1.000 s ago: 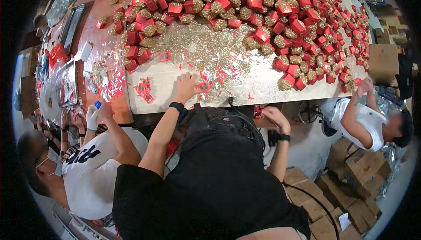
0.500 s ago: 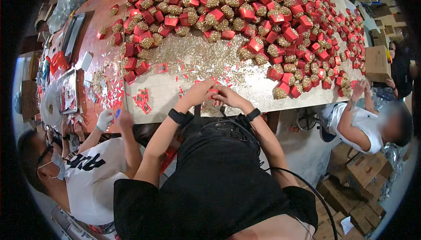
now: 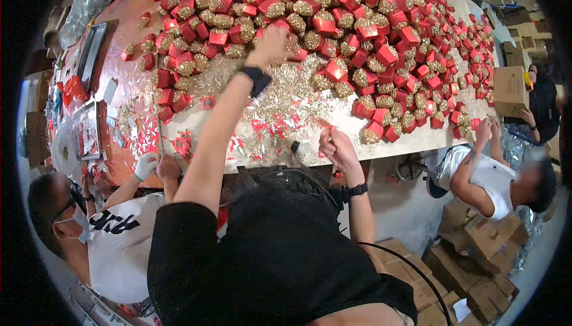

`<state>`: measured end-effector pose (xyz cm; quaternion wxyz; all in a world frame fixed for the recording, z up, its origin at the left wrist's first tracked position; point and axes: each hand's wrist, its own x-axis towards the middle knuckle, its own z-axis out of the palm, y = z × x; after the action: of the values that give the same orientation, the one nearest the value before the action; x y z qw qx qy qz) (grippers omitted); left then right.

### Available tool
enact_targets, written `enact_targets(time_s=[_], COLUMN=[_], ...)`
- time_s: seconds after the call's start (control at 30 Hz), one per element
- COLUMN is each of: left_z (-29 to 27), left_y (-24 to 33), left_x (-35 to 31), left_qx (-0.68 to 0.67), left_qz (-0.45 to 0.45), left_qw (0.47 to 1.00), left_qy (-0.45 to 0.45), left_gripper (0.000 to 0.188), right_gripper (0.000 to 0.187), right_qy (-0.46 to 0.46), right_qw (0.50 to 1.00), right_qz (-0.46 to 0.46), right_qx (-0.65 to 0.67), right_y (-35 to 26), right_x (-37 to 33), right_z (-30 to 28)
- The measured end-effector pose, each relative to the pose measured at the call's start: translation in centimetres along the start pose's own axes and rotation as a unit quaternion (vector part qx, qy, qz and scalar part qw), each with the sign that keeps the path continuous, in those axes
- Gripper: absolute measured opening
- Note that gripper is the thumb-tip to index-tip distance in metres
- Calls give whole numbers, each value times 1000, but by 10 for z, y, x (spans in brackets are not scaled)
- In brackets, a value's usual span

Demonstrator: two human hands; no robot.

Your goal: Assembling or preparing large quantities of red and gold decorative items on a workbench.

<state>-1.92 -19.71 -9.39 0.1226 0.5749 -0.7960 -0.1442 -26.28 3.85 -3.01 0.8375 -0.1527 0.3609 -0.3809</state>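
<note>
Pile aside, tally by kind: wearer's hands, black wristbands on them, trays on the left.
Hands: 2 (left hand, right hand)
Black wristbands: 2 (left wristband, right wristband)
Trays: 2 (far tray, near tray)
Total: 6

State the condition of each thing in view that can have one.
Red-and-gold ornaments, heaped loosely.
Left hand, over the ornaments, grip unclear.
Right hand, fingers curled, contents unclear.
Red labels, loosely clustered.
Gold flakes, scattered.
Red plastic bag, crumpled.
Clear plastic wrap, crumpled.
Left wristband, strapped on.
Cardboard cartons, piled.
</note>
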Motion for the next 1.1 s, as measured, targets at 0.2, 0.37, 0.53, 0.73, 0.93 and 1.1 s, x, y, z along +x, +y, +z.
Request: enact_targets(time_s=[0.2,0.37,0.53,0.73,0.93,1.1], left_z=[13,12,-34,-62,-71,-85], left_y=[-41,-58,9,43,88,112], left_x=[35,20,-26,-131,-189,-204], left_qx=[73,-23,-557,-903,-350,-300], left_qz=[-53,-98,-266,-275,-95,-76], left_qw=[996,993,765,329,919,948], left_qy=[25,54,184,3,152,70], left_gripper=[76,62,40,48,51,56], right_gripper=[24,28,31,21,18,13], right_qy=[149,215,169,78,51,79], right_qw=[962,953,971,989,979,918], right_qz=[-173,-186,-163,-119,-182,-275], right_qx=[149,108,52,45,-73,-274], right_y=[-12,-15,-18,-15,-19,-12], right_x=[-5,2,11,22,29,30], right_z=[-24,-34,-25,14,56,73])
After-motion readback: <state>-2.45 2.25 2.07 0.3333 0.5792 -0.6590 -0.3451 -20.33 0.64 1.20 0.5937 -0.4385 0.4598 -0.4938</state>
